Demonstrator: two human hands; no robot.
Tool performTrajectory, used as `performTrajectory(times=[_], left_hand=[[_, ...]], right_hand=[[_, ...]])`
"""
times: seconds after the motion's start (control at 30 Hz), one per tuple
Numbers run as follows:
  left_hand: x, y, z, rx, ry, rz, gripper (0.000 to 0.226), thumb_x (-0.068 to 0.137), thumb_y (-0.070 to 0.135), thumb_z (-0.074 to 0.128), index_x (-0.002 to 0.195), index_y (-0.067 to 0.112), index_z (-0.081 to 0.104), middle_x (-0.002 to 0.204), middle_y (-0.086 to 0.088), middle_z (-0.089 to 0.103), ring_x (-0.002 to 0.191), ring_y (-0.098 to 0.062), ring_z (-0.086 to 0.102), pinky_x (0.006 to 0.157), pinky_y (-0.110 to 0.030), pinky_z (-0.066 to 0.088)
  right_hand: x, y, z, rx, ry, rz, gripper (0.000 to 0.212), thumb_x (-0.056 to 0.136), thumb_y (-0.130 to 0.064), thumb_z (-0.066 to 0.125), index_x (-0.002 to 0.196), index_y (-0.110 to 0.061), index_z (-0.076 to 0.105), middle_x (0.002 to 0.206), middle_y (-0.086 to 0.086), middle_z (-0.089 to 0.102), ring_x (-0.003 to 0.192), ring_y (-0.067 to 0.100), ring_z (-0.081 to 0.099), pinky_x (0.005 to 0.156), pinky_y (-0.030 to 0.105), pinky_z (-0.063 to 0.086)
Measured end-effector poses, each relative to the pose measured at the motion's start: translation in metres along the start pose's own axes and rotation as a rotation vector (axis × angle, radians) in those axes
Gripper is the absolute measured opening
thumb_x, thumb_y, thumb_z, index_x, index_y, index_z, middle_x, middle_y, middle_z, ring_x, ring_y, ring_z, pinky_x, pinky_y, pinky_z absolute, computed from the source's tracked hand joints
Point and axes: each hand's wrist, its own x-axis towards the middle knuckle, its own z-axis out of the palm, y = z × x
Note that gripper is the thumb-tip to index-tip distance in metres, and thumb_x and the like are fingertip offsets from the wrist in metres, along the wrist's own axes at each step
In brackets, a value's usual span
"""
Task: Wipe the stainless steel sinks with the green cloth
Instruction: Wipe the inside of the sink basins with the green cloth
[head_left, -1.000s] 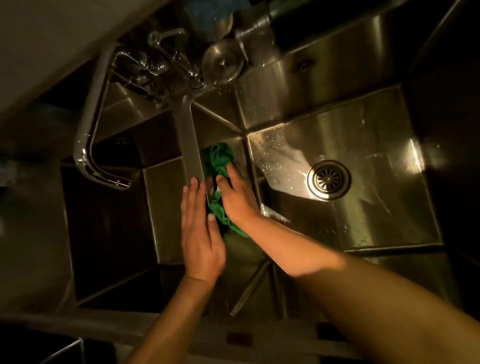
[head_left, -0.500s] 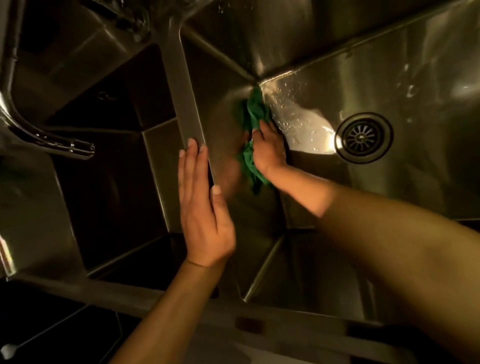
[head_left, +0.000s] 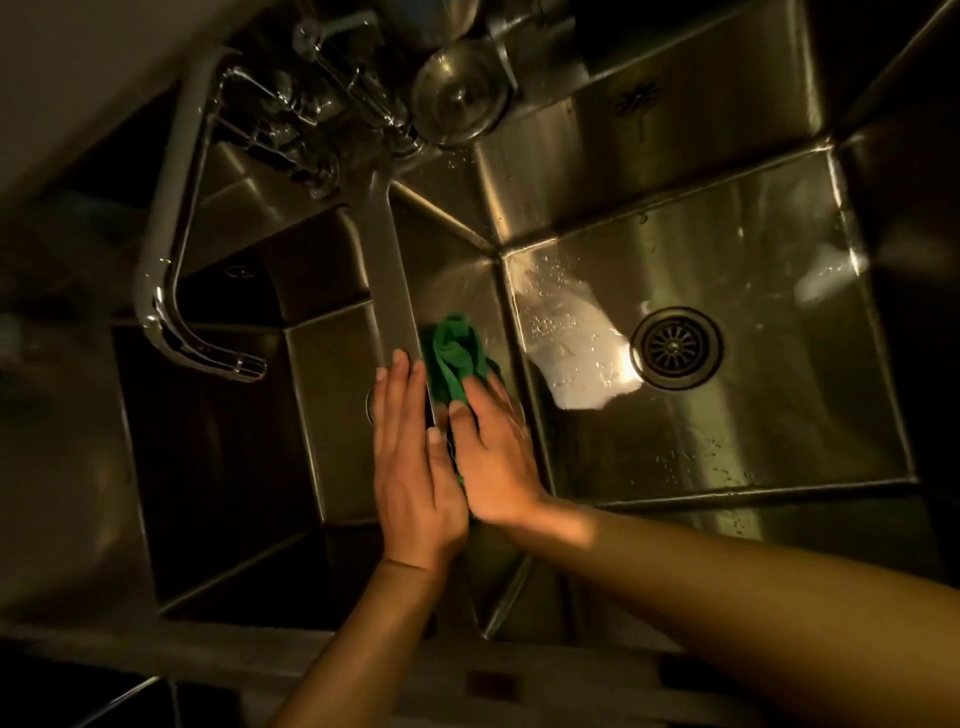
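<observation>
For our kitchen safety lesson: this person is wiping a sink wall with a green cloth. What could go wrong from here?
The left hand rests on the narrow divider and might slip if it is wet. The green cloth is bunched under the right hand, so the wipe could leave patches untouched.

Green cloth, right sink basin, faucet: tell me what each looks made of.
Green cloth: soft fabric, perhaps microfibre; matte, and it bunches into loose folds.
Right sink basin: stainless steel with a brushed finish; it shows streaky, diffuse reflections, creased corners and beads of water.
Faucet: polished metal, probably chrome-plated; its curved spout shows sharp, mirror-like highlights.
</observation>
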Motion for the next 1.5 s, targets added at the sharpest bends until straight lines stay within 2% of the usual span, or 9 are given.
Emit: performTrajectory(times=[0.17,0.37,0.73,0.87,1.03,1.17,1.27,1.37,1.5], left_hand=[[-0.001,-0.002,0.001,-0.01,0.001,0.024,0.057,0.103,0.011,0.033,0.16,0.008,0.031,0.172,-0.004,0.021,0.16,-0.022,0.013,0.128,-0.052,0.019],[-0.002,-0.003,0.002,0.007,0.007,0.03,0.058,0.103,0.011,0.035,0.16,0.006,0.032,0.172,-0.005,0.021,0.16,-0.024,0.012,0.129,-0.044,0.017],[-0.003,0.0,-0.001,0.008,0.01,0.023,0.056,0.104,0.009,0.035,0.16,0.005,0.031,0.171,-0.009,0.022,0.16,-0.023,0.011,0.129,-0.05,0.018],[-0.004,-0.002,0.0,-0.002,0.012,0.012,0.054,0.108,0.018,0.032,0.161,0.01,0.029,0.172,-0.003,0.02,0.16,-0.021,0.01,0.128,-0.05,0.018],[-0.004,-0.007,0.002,-0.02,0.008,0.019,0.055,0.109,0.022,0.031,0.163,0.014,0.028,0.173,0.002,0.018,0.16,-0.019,0.009,0.128,-0.05,0.018],[-0.005,-0.004,0.001,-0.014,-0.001,0.007,0.057,0.106,0.015,0.034,0.163,0.015,0.026,0.173,0.003,0.017,0.16,-0.019,0.008,0.13,-0.041,0.014],[-0.005,-0.001,0.0,-0.003,-0.003,-0.052,0.063,0.103,0.013,0.037,0.164,0.023,0.024,0.173,0.011,0.013,0.16,-0.012,0.005,0.129,-0.03,0.01],[-0.005,0.002,0.0,-0.04,0.029,-0.056,0.06,0.102,0.008,0.04,0.161,0.018,0.032,0.172,0.003,0.021,0.16,-0.015,0.01,0.129,-0.041,0.017],[-0.017,0.012,0.0,-0.02,0.013,0.052,0.051,0.1,-0.003,0.048,0.15,0.006,0.049,0.163,-0.009,0.039,0.158,-0.024,0.021,0.128,-0.053,0.018]], right_hand=[[0.08,-0.012,-0.003,-0.094,0.035,-0.049,0.047,0.109,-0.036,0.034,0.156,-0.029,0.037,0.167,-0.005,0.025,0.156,0.018,0.016,0.127,0.047,0.017],[0.173,0.005,-0.011,-0.113,0.096,-0.03,0.045,0.108,-0.027,0.037,0.15,-0.016,0.047,0.163,0.007,0.034,0.148,0.026,0.033,0.123,0.04,0.026],[0.052,0.079,-0.028,-0.285,-0.175,0.429,0.046,0.102,-0.013,0.046,0.147,-0.016,0.048,0.139,0.014,0.057,0.125,0.031,0.057,0.108,0.04,0.044],[0.028,0.073,-0.057,-0.351,-0.616,0.354,0.01,0.085,-0.001,0.049,0.094,-0.006,0.05,0.069,0.011,0.059,0.053,0.01,0.062,0.052,0.014,0.042],[-0.006,0.038,-0.128,-0.529,-0.817,0.266,0.034,0.1,-0.005,0.056,0.133,-0.01,0.065,0.121,0.001,0.067,0.104,0.012,0.06,0.08,0.006,0.043],[-0.042,0.001,-0.158,-0.64,-1.003,0.269,0.034,0.102,-0.008,0.054,0.132,-0.015,0.067,0.126,0.008,0.07,0.113,0.022,0.065,0.104,0.034,0.048],[-0.08,-0.018,-0.158,-0.702,-1.125,0.192,0.036,0.106,-0.029,0.05,0.141,-0.029,0.058,0.145,-0.003,0.057,0.127,0.013,0.054,0.111,0.034,0.041],[-0.097,-0.023,-0.149,-0.923,-1.179,0.037,0.047,0.106,-0.057,0.031,0.148,-0.041,0.041,0.163,-0.009,0.031,0.147,0.024,0.033,0.118,0.045,0.029],[-0.087,-0.013,-0.142,-0.9,-1.18,0.096,0.048,0.107,-0.055,0.028,0.15,-0.039,0.043,0.165,-0.01,0.028,0.151,0.022,0.027,0.121,0.044,0.027]])
